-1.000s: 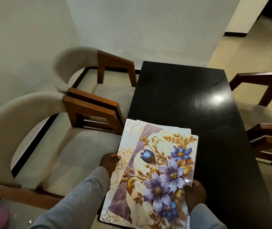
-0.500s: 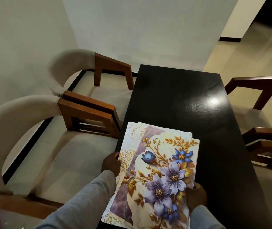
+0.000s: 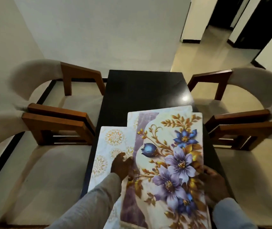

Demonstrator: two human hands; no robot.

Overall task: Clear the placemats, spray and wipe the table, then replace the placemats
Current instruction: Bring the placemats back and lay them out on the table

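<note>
Head view. Stacked placemats [image 3: 170, 156] lie fanned over the near end of the dark bench [image 3: 141, 90]. The left hand [image 3: 122, 166], forearm reaching in from below, pinches the top mat's left edge, thumb on top. The right hand [image 3: 214, 184] curls round the stack's right edge, opposite the left grip. Chairs [image 3: 57, 123] flank both hands.
</note>
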